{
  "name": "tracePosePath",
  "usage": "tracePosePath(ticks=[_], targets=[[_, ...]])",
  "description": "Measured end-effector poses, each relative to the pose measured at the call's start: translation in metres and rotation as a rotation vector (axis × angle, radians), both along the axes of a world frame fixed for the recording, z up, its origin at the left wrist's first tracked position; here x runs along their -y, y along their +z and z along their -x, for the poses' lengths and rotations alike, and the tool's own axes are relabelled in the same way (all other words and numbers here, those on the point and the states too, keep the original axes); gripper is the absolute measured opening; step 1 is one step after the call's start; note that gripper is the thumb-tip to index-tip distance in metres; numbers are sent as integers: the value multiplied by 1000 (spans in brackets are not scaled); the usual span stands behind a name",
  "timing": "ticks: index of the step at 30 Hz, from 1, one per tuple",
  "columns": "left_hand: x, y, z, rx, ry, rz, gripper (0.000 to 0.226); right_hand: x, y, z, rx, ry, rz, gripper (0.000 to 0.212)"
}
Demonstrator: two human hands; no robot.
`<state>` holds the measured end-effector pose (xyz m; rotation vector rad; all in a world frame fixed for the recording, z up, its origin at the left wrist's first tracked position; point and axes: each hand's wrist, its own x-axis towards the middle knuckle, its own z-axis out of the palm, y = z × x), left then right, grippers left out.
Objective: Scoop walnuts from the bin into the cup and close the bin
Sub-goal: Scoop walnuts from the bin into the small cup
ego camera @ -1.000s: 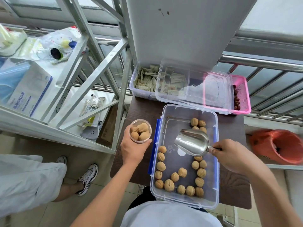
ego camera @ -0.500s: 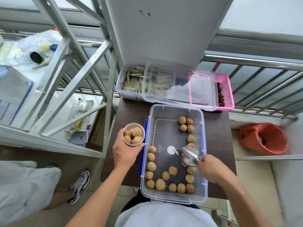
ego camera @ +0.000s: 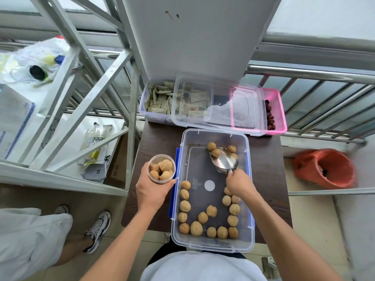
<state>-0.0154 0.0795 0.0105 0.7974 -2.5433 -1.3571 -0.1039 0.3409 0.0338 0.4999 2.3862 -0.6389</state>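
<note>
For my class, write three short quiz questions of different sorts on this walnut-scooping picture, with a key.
1. True or false: the scoop lies at the far end of the bin, among walnuts.
2. Which hand holds the cup? A) left B) right C) neither
3. Fill in: the bin's lid rests on the boxes behind the bin, so the bin is ____.

Key
1. True; the right hand holds its handle.
2. A; the left hand grips the cup beside the bin's blue clips, with walnuts already inside.
3. Open.
</note>
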Motion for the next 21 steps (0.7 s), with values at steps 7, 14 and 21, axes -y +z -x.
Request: tracePosePath(ticks=[7,14,21], targets=[[0,-4,0,4,10,-8,93,12,-18,3,32,41,70,36],[5,-10,-1,-7,35,-12,94,16,-27,-9,-93,14,186,26],[7,-19,0,45,55,-54,122,6,-27,-27,-250,-63,306,31]])
